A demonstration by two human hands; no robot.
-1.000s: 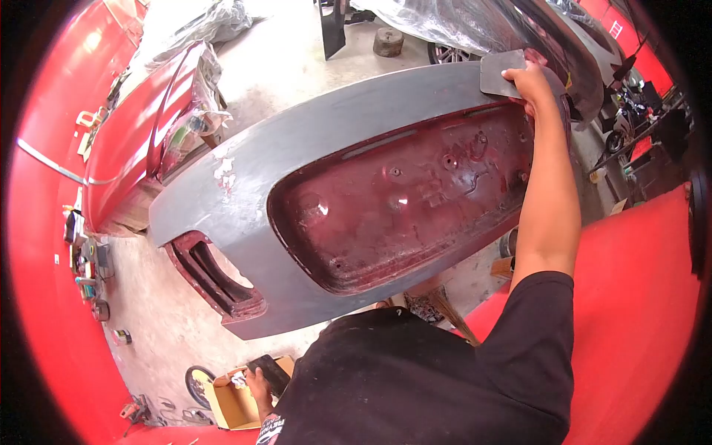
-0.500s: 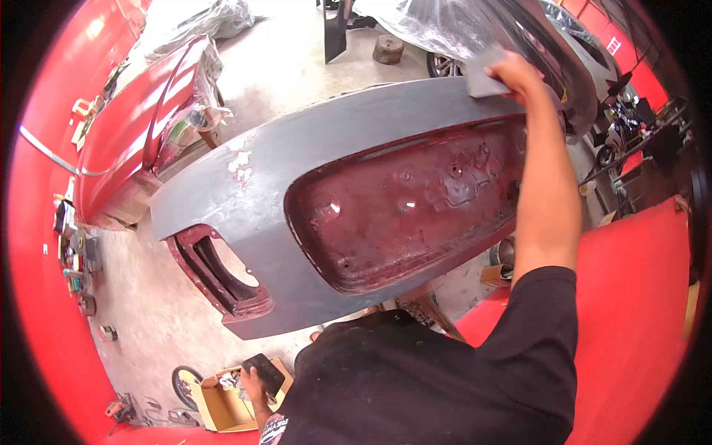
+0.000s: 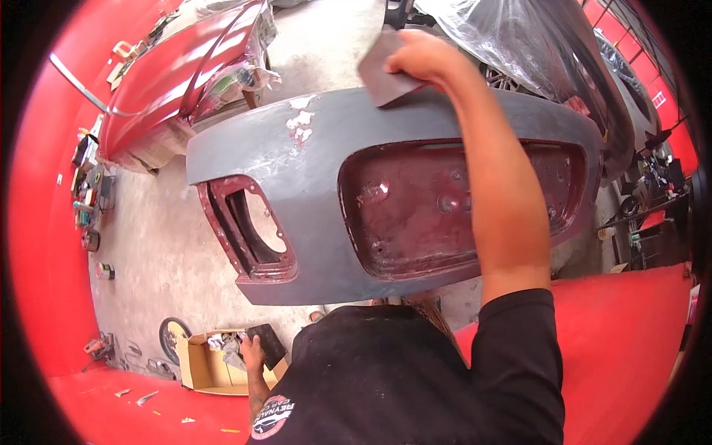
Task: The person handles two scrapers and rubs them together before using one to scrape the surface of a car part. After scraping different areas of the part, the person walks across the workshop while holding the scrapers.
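Note:
A grey-primed car panel with a recessed dark red middle lies across the view in front of my body. On its upper edge, my right hand grips a grey sheet, whose lower edge meets the panel. Bare whitish patches show on the panel to the left of that hand. Low on the left, my left hand holds a dark flat block, away from the panel and above a cardboard box.
The open cardboard box stands on the floor near a small wheel. A red car panel is at the upper left. Plastic sheeting covers a car behind the grey panel.
My right hand and the grey sheet have moved left along the panel's upper edge. The view has shifted, so the panel appears further right. My left hand still holds the block.

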